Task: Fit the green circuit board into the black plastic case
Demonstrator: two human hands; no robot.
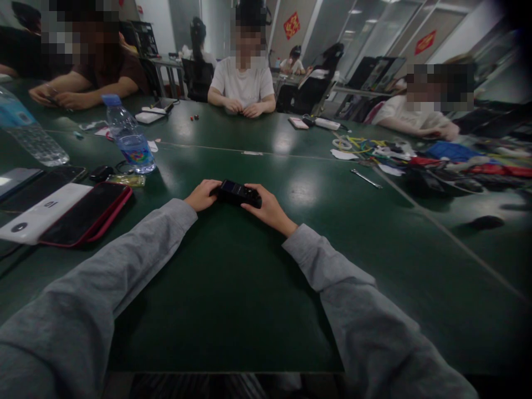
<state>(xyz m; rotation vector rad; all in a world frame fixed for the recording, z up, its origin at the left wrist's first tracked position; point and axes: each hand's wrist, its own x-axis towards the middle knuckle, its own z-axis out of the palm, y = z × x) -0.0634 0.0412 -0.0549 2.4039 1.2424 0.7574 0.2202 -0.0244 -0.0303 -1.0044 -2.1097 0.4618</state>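
Note:
Between my two hands, on the green table (233, 288), is a small black device (235, 193) with a dark screen at its left part and what look like buttons toward its right. Its exact kind is too unclear to tell. My left hand (204, 194) grips the left end with its fingertips. Around the right end, my right hand (266, 204) is closed, thumb in front and fingers behind. The device appears to rest on or just above the tabletop, slightly tilted. Grey sleeves cover both my forearms.
Left of me lie phones, one in a red case (89, 213), and a white power bank (50, 208). A blue-capped water bottle (131, 138) stands beyond them. A wrench (366, 178) and a pile of cables and cloth (440, 160) lie to the right. Several people sit around.

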